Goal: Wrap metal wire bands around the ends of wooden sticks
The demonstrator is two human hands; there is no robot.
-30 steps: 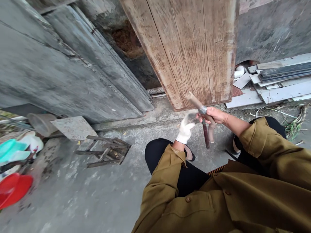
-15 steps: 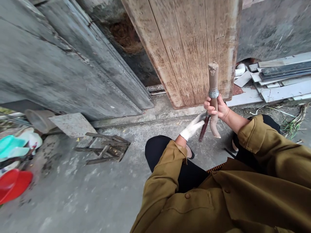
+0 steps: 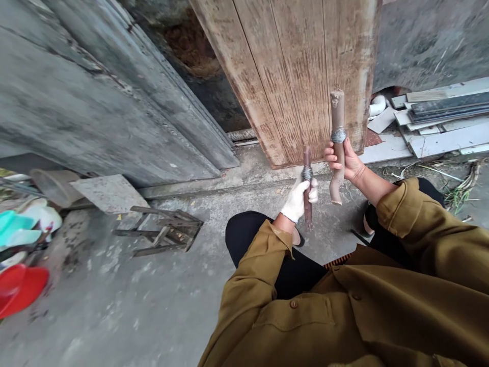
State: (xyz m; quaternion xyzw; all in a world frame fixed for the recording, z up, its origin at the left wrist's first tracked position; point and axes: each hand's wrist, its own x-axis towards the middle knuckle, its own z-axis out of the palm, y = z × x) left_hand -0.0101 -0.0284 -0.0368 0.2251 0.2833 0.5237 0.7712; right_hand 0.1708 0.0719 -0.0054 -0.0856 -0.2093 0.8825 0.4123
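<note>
My left hand [image 3: 297, 200], in a white glove, is wrapped round a thin dark-brown stick [image 3: 307, 201] with wire coiled round it just above the fingers. My bare right hand [image 3: 351, 162] grips a thicker, pale-brown wooden stick [image 3: 338, 109], bent at its lower end. A band of wire [image 3: 338, 136] circles this stick above the fingers. Both sticks are held roughly upright, side by side and apart, in front of the leaning wooden panel [image 3: 282, 86].
A small wooden stool [image 3: 162, 232] stands on the concrete floor at the left. Beyond it are a red plastic container [image 3: 25, 288] and a turquoise one [image 3: 17, 227]. Stacked boards [image 3: 446, 120] and plant scraps [image 3: 464, 186] lie to the right. Grey panels [image 3: 114, 102] line the left wall.
My left hand has closed round the thin stick and moved it left, away from the thick one. The thin stick now stands more upright. My right hand keeps hold of the thick stick.
</note>
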